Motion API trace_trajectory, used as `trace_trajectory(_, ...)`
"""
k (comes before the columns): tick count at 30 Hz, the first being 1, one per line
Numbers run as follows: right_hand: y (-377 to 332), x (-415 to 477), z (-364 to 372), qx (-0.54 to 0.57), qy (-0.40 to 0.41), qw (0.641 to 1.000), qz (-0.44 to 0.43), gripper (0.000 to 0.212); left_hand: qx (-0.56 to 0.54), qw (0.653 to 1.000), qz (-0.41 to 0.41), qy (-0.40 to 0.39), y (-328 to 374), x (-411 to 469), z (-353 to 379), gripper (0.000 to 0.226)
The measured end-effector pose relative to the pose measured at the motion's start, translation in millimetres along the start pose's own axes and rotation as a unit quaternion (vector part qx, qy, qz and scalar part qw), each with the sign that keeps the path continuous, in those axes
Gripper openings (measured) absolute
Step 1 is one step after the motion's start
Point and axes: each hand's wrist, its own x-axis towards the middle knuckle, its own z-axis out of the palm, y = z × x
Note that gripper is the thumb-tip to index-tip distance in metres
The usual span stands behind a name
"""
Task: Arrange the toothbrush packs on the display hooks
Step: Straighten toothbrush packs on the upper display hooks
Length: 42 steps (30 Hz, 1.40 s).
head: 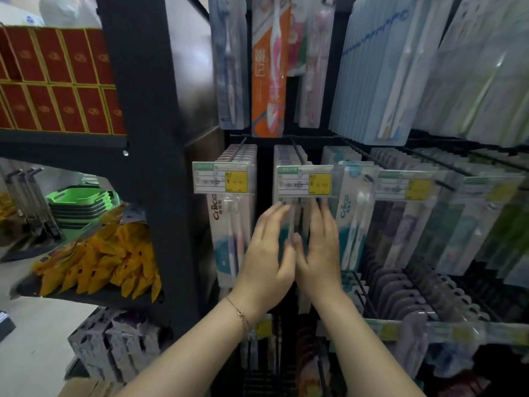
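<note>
Toothbrush packs hang in rows on black display hooks. Both my hands are raised side by side in front of the second column of packs, under its price tag. My left hand has straight fingers against the left side of the packs. My right hand has straight fingers against their right side. The packs between my hands are mostly hidden and blurred. A white and teal pack hangs on the hook to the left, another to the right.
A black shelf upright stands left of the display. Red boxes, green baskets and yellow packets fill the left shelves. More packs hang above, to the right and below.
</note>
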Motion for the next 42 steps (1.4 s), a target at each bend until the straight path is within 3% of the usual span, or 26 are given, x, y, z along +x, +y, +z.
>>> trace_trajectory(4, 11, 11, -6, -0.035, -0.103, 0.994, 0.01, 0.076, -0.048, 0.995, -0.088, 0.006, -1, 19, 24, 0.062)
trace_trajectory(8, 24, 20, -7, -0.026, -0.147, 0.989, -0.023, 0.078, -0.069, 0.993, -0.087, 0.035, 0, 37, 37, 0.058)
trace_trajectory(17, 36, 40, -2, 0.131, -0.14, 0.978, -0.078, 0.069, -0.064, 0.986, -0.135, 0.073, -5, 51, 49, 0.049)
trace_trajectory(23, 45, 46, 4, 0.12, -0.142, 0.981, -0.057, 0.062, -0.086, 0.984, -0.143, 0.064, -8, 56, 49, 0.047)
trace_trajectory(33, 42, 55, 3, 0.104, -0.145, 0.984, -0.002, 0.072, -0.082, 0.982, -0.165, 0.03, -15, 68, 45, 0.049)
trace_trajectory(38, 40, 47, -4, 0.119, -0.127, 0.985, -0.006, 0.07, -0.049, 0.983, -0.169, 0.059, -12, 61, 43, 0.043)
trace_trajectory(42, 35, 35, -25, 0.107, -0.093, 0.99, 0.001, 0.054, 0.009, 0.987, -0.126, 0.096, 0, 42, 48, 0.032)
